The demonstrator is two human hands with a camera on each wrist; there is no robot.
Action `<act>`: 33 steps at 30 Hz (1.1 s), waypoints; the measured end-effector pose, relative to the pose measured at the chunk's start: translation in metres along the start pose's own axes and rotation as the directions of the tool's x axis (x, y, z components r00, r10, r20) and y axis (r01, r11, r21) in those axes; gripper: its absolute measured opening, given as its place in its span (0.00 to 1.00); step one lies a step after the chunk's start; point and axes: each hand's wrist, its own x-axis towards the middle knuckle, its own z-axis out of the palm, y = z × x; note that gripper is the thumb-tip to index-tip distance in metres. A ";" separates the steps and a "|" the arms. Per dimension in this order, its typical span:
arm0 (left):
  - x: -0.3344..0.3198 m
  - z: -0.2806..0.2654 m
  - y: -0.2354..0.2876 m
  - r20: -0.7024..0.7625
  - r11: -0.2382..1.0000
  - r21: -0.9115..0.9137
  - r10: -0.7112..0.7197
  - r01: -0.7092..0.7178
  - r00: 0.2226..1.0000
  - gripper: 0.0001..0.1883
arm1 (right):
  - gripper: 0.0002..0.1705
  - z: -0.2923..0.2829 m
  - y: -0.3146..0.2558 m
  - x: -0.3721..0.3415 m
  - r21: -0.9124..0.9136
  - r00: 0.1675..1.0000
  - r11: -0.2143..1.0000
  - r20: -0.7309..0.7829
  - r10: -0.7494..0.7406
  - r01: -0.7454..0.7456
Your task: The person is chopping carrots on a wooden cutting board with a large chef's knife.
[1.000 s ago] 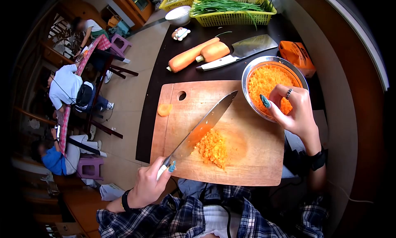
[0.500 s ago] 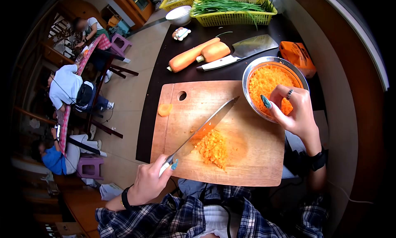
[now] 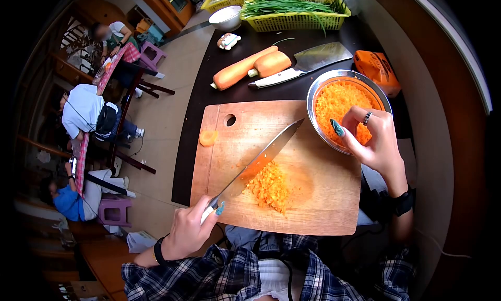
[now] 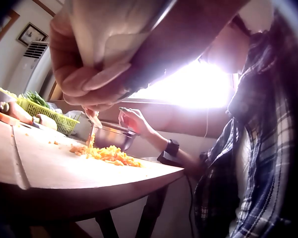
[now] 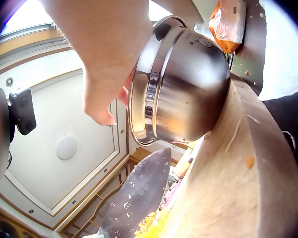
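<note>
My left hand (image 3: 190, 227) grips the white handle of a kitchen knife (image 3: 261, 157). Its blade slants across the wooden cutting board (image 3: 329, 196), tip toward the bowl, with bits stuck to the steel. Beside the blade lies a pile of finely chopped carrot (image 3: 270, 189); one carrot slice (image 3: 208, 139) is at the board's left side. My right hand (image 3: 373, 144) hovers over a steel bowl (image 3: 312, 113) of minced carrot (image 3: 339, 98), fingers loosely bent, nothing visible between them. In the right wrist view, the bowl (image 5: 193, 84) stands against the board's edge.
Behind the board lie two peeled carrots (image 3: 245, 69), a cleaver (image 3: 321, 57) and an orange packet (image 3: 376, 71). Farther back are a white bowl (image 3: 226, 20), a small figurine (image 3: 228, 41) and a yellow basket (image 3: 292, 23) of green stalks. Several people sit at a table on the left.
The knife's blade has turned slightly more upright and its tip has shifted a little right. My right hand has stayed over the bowl.
</note>
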 end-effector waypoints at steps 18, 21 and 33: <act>0.003 -0.005 -0.001 0.034 1.000 0.007 -0.029 0.029 0.999 0.07 | 0.10 0.001 0.001 0.000 0.013 1.000 1.000 0.002 0.011 -0.011; 0.004 -0.003 -0.002 -0.043 0.999 -0.050 0.016 -0.019 0.999 0.07 | 0.10 0.001 0.001 -0.002 0.006 1.000 1.000 -0.005 0.009 -0.009; 0.008 -0.007 -0.002 0.059 0.996 0.029 -0.084 0.082 0.995 0.07 | 0.11 0.000 0.001 0.000 -0.013 1.000 1.000 0.003 0.016 -0.016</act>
